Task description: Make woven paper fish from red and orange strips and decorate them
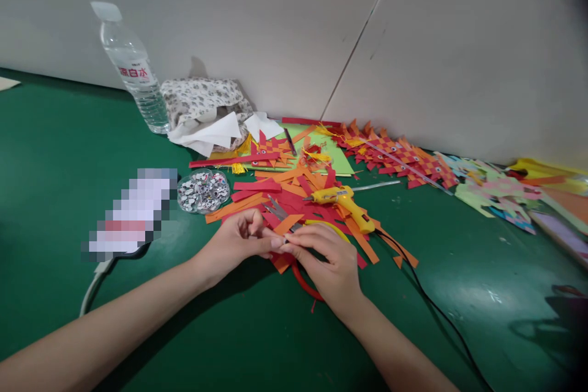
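Above the near edge of a paper pile, my left hand (245,236) and my right hand (327,252) meet fingertip to fingertip. Both are closed in a pinch around something tiny and dark, too small to name. An orange paper strip (288,223) shows just behind the fingertips; whether it is held I cannot tell. Scissors (303,278) with a red handle loop lie partly hidden under my right hand, blades pointing away. Red and orange paper strips (257,186) are heaped behind my hands. A yellow glue gun (342,199) rests on them, its nozzle to the left.
A clear round case of googly eyes (203,191) and a phone (138,211) on a cable lie left. A water bottle (133,73) and a tissue pouch (204,101) stand by the wall. Woven paper fish (395,153) lie back right. The glue gun's black cord (427,294) crosses the green table.
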Demonstrator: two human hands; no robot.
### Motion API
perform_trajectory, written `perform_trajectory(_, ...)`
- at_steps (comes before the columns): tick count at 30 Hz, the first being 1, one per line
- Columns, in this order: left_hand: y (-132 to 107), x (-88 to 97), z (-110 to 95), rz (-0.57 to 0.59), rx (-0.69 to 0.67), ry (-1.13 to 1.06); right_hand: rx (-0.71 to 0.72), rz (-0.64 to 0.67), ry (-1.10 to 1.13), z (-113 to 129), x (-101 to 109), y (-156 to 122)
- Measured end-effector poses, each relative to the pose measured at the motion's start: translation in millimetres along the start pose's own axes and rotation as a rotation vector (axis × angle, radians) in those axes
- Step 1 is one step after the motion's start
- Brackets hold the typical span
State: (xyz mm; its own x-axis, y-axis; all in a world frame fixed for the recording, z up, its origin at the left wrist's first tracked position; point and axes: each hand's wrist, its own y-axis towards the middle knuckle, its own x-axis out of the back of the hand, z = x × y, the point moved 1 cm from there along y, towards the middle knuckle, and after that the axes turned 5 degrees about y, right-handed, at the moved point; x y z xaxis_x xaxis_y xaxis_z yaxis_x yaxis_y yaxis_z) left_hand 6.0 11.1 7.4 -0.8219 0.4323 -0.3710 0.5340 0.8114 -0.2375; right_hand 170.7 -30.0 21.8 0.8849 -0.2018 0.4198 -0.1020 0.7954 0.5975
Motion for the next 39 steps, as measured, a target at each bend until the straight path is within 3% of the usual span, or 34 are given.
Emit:
perform_trajectory(10, -1.0, -0.6, 0.3, 0.007, -0.007, 0.008, -0.029, -0.015, 0.058, 1.4, -0.2, 0.6)
perform_trajectory(14, -1.9, -1.2, -1.3, 0.036, 0.005, -0.026, -0.199, -0.01, 0.254, -2.3, -0.5, 2.4)
perform_trajectory(20, -5.6, -5.3, -3.8, 0.066, 0.047, -0.011, -0.557, 0.014, 0.743, -11.3, -6.4, 0.0)
perform_trajectory(23, -8.0, -7.6, -4.7, 0.1, 0.019, 0.037, -0.655, 0.047, 0.907, -9.8, -9.0, -1.7)
perform_trajectory(31, -11.0, -10.6, -5.3, 0.099, 0.017, 0.093, -0.699, 0.055, 1.03, -1.5, -9.9, -0.7)
perform_trajectory(39, -10.9, -10.9, -2.4, 0.09, 0.034, 0.055, -0.69, 0.043, 1.001, -0.4, -11.0, -1.1)
